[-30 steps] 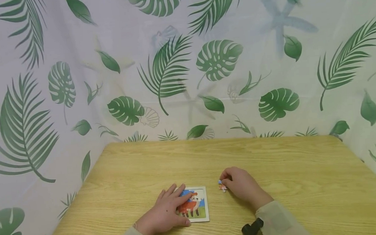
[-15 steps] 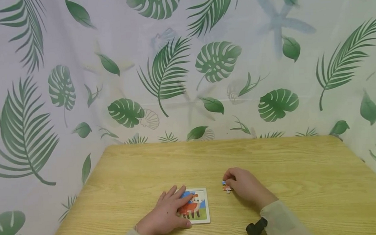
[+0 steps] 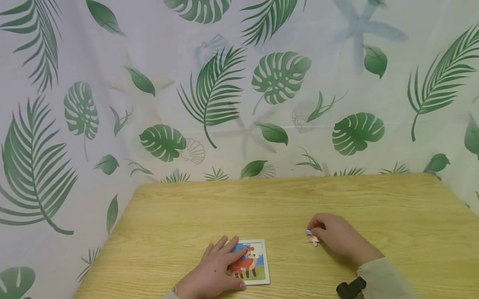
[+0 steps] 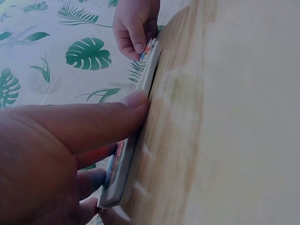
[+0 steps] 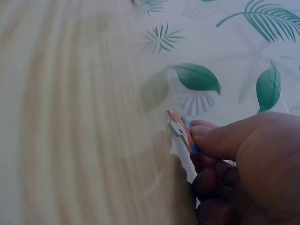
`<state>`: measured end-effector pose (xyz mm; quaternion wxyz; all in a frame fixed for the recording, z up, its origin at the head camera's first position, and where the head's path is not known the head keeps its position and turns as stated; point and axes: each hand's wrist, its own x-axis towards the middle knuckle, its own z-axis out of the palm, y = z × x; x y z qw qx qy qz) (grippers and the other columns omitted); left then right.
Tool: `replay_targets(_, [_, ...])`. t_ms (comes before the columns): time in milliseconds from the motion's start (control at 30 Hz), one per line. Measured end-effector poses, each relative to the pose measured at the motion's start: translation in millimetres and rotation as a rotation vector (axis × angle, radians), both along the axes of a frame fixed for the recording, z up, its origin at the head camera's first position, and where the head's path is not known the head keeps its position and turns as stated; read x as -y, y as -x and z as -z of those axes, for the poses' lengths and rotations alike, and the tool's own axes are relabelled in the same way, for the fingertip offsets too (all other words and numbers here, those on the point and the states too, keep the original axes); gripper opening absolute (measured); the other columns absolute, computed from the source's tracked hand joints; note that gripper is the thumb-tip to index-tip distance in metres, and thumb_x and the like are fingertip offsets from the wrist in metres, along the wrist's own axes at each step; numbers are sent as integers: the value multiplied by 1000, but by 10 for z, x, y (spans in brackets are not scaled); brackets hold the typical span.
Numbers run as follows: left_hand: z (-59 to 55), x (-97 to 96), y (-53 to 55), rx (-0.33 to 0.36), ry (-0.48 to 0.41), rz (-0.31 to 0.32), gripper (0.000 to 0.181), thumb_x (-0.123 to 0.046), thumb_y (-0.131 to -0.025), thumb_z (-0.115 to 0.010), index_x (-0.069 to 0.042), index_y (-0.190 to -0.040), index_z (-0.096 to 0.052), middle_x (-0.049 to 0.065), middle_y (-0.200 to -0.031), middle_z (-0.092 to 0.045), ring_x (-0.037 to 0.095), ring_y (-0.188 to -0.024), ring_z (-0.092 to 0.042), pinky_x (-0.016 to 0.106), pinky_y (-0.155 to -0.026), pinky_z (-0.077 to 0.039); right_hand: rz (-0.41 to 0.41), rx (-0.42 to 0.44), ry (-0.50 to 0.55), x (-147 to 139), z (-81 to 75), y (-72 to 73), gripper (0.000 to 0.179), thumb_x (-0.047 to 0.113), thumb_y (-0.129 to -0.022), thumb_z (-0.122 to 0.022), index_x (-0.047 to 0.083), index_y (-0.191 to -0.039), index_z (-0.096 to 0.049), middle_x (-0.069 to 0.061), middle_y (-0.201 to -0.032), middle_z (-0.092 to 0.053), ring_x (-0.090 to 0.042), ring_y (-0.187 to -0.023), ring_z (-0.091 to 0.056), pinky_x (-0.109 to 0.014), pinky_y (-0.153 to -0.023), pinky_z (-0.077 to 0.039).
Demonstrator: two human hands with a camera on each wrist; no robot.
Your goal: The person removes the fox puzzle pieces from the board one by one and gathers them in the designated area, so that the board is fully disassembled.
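Note:
A small square picture puzzle with a pale frame [image 3: 266, 264] lies on the table. It shows a red animal on green ground under blue, with a whitish patch at the upper right. My left hand [image 3: 216, 270] rests over its left side, fingers spread; in the left wrist view the thumb [image 4: 133, 101] touches the frame's edge. To the right of the puzzle, my right hand [image 3: 340, 235] pinches a small puzzle piece [image 3: 312, 239] between thumb and fingers. In the right wrist view this puzzle piece [image 5: 182, 131] is orange, blue and white, held close over the tabletop.
The wood-grain table [image 3: 284, 201] reaches back to a white curtain [image 3: 227, 90] printed with green leaves, which also hangs at both sides. A black device [image 3: 350, 290] is strapped at my right wrist.
My right hand has moved to the right with the puzzle piece, farther from the puzzle. My left hand has stayed on the puzzle.

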<state>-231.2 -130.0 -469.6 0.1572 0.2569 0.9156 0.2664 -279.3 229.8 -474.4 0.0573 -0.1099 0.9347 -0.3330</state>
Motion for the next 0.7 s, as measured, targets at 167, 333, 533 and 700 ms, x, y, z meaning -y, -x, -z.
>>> replay_targets(167, [-9,2,-5,-4,1,5,83,-46,-85,-79,-26,-156,-43,5,-167,-20,34,-154,-7,64,-117,-5,4,-9,-17,-193,-28,-52,12,12,-102,-58,17,-101,-69,4,-100,-67,-16,-91,-59,-42,-79,-49])
replay_targets(333, [-16,1,-11,-9,3,9,83,-46,-85,-79,-25,-157,-42,5,-167,-20,35,-154,-7,65,-117,-5,11,-28,-26,-336,-35,-72,13,10,-101,-58,15,-103,-70,4,-99,-67,-17,-93,-61,-43,-81,-50])
replay_targets(533, [-1,4,4,-15,-4,11,84,-48,-85,-78,-26,-157,-42,6,-167,-20,35,-154,-7,65,-117,-5,-7,-30,-35,-382,-25,-44,13,10,-101,-57,16,-100,-70,4,-97,-67,-17,-92,-61,-45,-82,-50])
replay_targets(700, [5,15,13,-10,-3,11,83,-47,-84,-79,-27,-156,-43,5,-167,-20,35,-154,-7,65,-117,-6,-19,-20,-43,-375,-9,-20,13,8,-101,-57,15,-100,-68,3,-97,-66,-17,-91,-60,-45,-81,-50])
